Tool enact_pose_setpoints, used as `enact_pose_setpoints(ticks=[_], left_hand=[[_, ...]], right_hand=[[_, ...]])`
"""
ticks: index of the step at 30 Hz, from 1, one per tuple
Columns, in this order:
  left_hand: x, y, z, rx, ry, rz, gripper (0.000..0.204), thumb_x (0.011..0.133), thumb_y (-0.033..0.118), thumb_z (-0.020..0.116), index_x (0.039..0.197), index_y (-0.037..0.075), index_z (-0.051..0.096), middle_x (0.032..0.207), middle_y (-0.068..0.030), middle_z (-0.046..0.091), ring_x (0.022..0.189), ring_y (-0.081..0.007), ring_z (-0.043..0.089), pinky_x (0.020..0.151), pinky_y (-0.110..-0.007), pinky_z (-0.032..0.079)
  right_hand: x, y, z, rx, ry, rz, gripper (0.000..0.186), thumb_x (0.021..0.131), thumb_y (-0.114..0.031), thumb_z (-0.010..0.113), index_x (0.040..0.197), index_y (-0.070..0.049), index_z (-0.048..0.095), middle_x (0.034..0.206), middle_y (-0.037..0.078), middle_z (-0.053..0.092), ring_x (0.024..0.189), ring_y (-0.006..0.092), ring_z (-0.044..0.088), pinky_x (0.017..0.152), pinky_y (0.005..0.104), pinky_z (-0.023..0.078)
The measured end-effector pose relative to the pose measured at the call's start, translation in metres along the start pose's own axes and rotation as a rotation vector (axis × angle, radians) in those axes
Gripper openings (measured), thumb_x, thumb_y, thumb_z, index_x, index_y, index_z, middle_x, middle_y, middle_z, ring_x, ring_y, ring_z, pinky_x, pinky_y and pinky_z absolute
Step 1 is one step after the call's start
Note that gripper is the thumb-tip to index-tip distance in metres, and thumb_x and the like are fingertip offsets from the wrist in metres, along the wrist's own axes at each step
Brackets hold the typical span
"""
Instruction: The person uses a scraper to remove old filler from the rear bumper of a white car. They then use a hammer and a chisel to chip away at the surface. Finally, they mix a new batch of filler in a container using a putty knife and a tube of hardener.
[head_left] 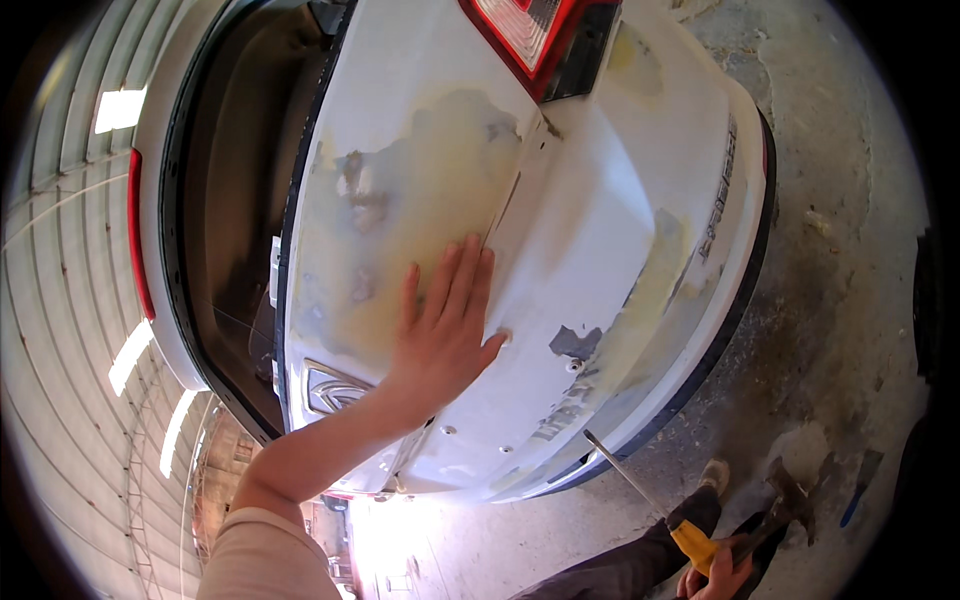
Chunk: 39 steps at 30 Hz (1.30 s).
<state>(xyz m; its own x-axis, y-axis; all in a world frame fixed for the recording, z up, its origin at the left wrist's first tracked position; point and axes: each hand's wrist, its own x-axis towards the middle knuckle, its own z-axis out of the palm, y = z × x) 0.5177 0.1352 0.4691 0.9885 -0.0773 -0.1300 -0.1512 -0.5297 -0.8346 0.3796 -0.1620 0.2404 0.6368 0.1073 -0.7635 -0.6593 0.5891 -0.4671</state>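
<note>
My left hand [446, 325] lies flat with its fingers stretched out on the white rear panel of a car [590, 240]. Its fingertips rest at the edge of a sanded, yellowish filler patch [440, 165], with grey bare spots around it. At the lower right, my right hand [722, 578] is closed around the yellow handle of a screwdriver [690, 540]. The long metal shaft points up and left toward the bumper, in front of it in the picture. What looks like a hammer [790, 500] with a dark head shows beside that hand; whether the hand grips it too is unclear.
A red and clear tail light [530, 40] sits at the top. Left of the panel are a chrome emblem [330, 388] and the dark rear window opening [240, 180]. A blue-handled scraper [860, 488] lies on the stained concrete floor [830, 270]. My legs [640, 565] show below.
</note>
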Motion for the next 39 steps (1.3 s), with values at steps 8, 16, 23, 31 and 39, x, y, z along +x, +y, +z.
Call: enact_pose_setpoints(ticks=[8,16,23,31,39], left_hand=[[0.011,0.003,-0.002,-0.031,0.013,-0.04,0.092,0.072,0.041,0.071,0.144,0.002,0.029,0.152,-0.0195,0.021,0.141,-0.0332,0.019,0.109,-0.058,0.014],[-0.018,0.003,0.005,-0.051,-0.031,-0.067,0.09,0.071,0.039,0.073,0.144,0.005,0.032,0.15,-0.0211,0.023,0.14,-0.0348,0.022,0.107,-0.06,0.017],[-0.05,0.001,0.014,0.0,-0.039,-0.066,0.087,0.068,0.039,0.073,0.141,0.006,0.038,0.148,-0.0223,0.029,0.136,-0.0359,0.029,0.103,-0.063,0.023],[-0.093,0.0,0.031,0.014,-0.064,-0.067,0.079,0.07,0.042,0.072,0.136,0.007,0.045,0.143,-0.0246,0.034,0.13,-0.0388,0.035,0.099,-0.066,0.025],[-0.137,0.002,0.043,0.039,-0.114,-0.073,0.074,0.073,0.042,0.068,0.134,0.008,0.047,0.138,-0.0277,0.039,0.127,-0.0405,0.038,0.1,-0.067,0.022]], right_hand=[[0.006,-0.009,-0.002,-0.032,0.05,0.007,0.026,0.082,-0.028,0.062,0.078,-0.005,0.052,0.048,0.002,0.042,0.033,0.0099,0.035,0.031,0.025,0.023],[0.006,-0.007,0.005,-0.036,0.021,0.043,0.023,0.082,-0.027,0.061,0.075,-0.006,0.052,0.047,0.0,0.04,0.033,0.0091,0.032,0.031,0.0247,0.023],[0.012,0.003,0.008,-0.098,0.057,0.064,0.022,0.082,-0.025,0.062,0.079,-0.007,0.05,0.05,0.001,0.04,0.033,0.01,0.033,0.03,0.0242,0.024],[0.016,0.011,0.011,-0.162,-0.002,0.088,0.024,0.082,-0.026,0.061,0.08,-0.007,0.047,0.051,0.002,0.039,0.034,0.0109,0.032,0.031,0.0249,0.025],[0.016,0.004,0.025,-0.205,-0.026,0.113,0.024,0.083,-0.026,0.06,0.082,-0.005,0.047,0.051,0.002,0.04,0.035,0.0106,0.033,0.032,0.0248,0.026]])
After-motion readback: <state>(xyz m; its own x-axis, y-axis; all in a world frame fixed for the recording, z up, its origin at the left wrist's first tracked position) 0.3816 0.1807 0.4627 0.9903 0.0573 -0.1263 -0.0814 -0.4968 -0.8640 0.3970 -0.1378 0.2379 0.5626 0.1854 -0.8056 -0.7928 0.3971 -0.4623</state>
